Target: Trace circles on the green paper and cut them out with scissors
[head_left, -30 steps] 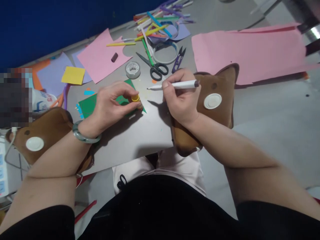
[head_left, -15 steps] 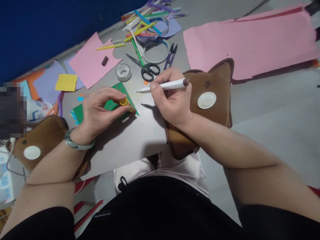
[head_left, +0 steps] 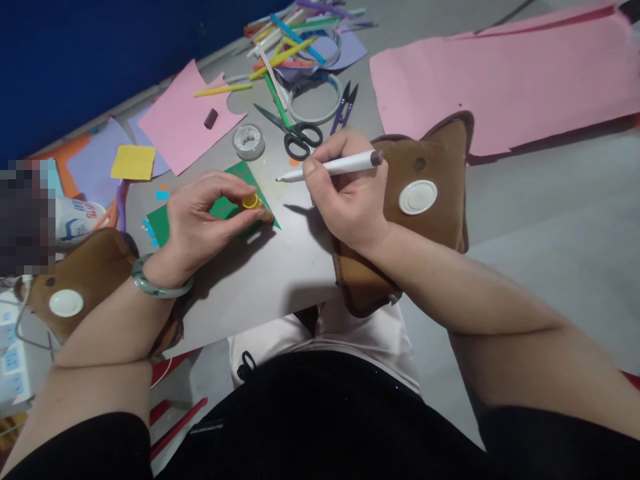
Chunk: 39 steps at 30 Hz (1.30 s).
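Observation:
My right hand (head_left: pixel 347 190) grips an uncapped white marker (head_left: pixel 350 165) with a brown end, its tip pointing left above the table. Between thumb and fingers, my left hand (head_left: pixel 205 217) pinches a small yellow paper-like tube (head_left: pixel 253 201), its lower end partly hidden by the thumb. Beneath that hand lies a green sheet (head_left: pixel 237 175) with faint curved marks on it. A brown cap (head_left: pixel 211 119) rests on a piece of pink paper (head_left: pixel 175 123). My right wrist is over a brown plush cushion (head_left: pixel 443 190) with a white round disc.
Black-handled scissors (head_left: pixel 303 140), a tape roll (head_left: pixel 249 142), a larger tape ring (head_left: pixel 316 120) and purple snips (head_left: pixel 344 110) lie beyond my hands. Several coloured sticks (head_left: pixel 285 53) are heaped behind. Pink sheet (head_left: pixel 500 80) spreads at right; another brown cushion (head_left: pixel 95 280) sits at left.
The whole view shifts slightly. Both hands keep nearly the same pose, with the marker and the yellow tube still held.

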Each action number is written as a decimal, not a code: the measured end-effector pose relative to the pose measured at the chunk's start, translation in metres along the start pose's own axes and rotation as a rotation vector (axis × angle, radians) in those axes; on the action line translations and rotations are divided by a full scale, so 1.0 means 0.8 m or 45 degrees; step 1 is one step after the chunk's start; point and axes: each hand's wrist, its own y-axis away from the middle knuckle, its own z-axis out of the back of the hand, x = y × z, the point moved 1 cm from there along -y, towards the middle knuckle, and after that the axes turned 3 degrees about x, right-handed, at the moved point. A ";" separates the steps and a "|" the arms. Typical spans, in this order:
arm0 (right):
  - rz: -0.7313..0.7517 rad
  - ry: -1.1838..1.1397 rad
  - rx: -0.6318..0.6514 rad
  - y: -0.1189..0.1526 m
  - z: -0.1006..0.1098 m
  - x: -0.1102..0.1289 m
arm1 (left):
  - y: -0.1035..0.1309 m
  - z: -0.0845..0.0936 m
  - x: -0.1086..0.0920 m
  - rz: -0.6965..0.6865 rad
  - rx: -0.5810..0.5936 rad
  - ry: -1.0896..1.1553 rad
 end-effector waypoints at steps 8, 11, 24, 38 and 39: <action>-0.011 -0.071 -0.011 0.000 0.001 0.005 | 0.001 -0.002 0.003 0.066 -0.033 0.075; -0.062 -0.010 0.019 0.001 0.001 0.002 | 0.002 -0.004 0.010 0.030 -0.031 0.115; -0.084 0.176 0.023 0.003 0.005 -0.004 | 0.001 -0.011 0.033 -0.109 0.028 0.187; 0.898 0.396 0.450 0.050 0.027 0.039 | -0.017 -0.029 0.037 0.102 0.150 0.218; 0.866 0.411 0.543 0.052 0.025 0.037 | -0.017 -0.031 0.037 0.104 0.147 0.218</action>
